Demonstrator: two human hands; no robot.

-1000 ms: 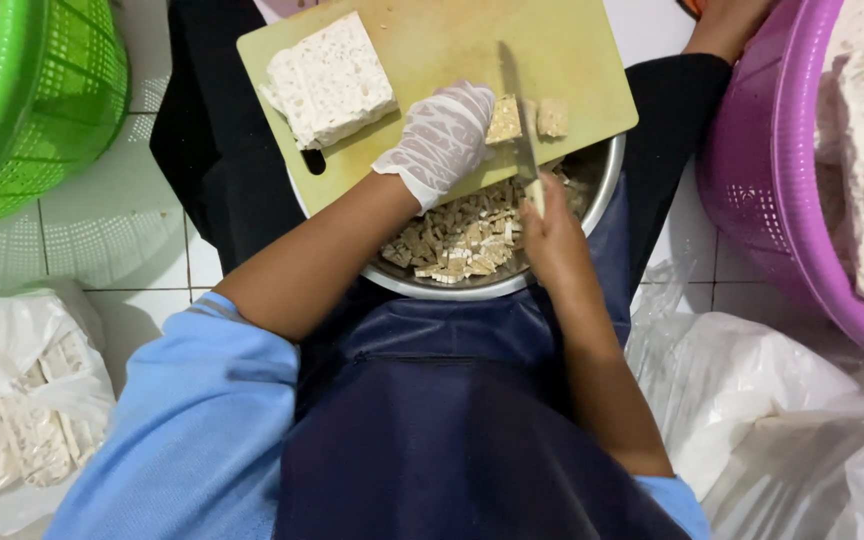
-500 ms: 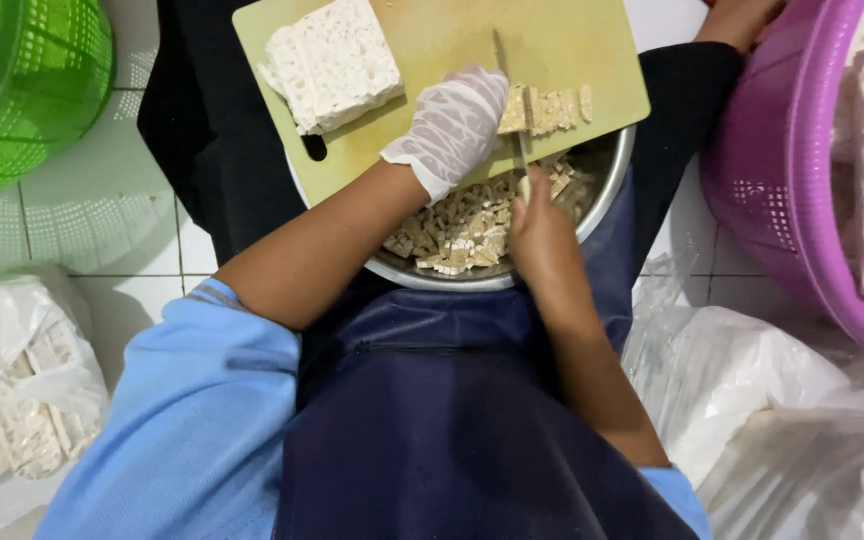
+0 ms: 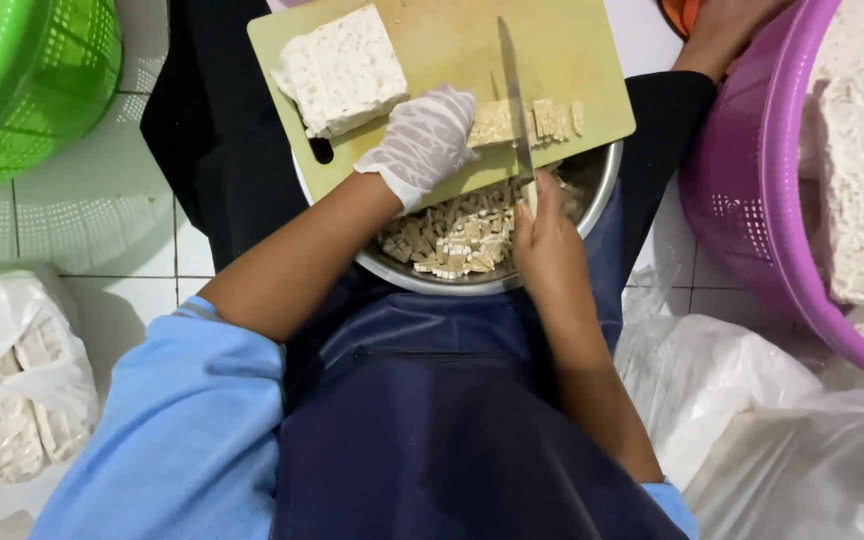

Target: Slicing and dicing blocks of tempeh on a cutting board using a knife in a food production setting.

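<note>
On the tiled floor to my left lies a clear plastic bag [image 3: 12, 380], crumpled and soft, with pale whitish blocks showing through its film. To my right, below the purple basket, more plastic bags [image 3: 752, 420] lie heaped together, white and translucent, wrinkled, their contents too hidden for me to tell. I see no labels on any of them, and no signs or screens anywhere around me.

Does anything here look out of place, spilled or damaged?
Nothing is spilled. The one oddity: the cutting board lies across the metal bowl rim rather than on a flat surface, while the knife cuts on it.
</note>
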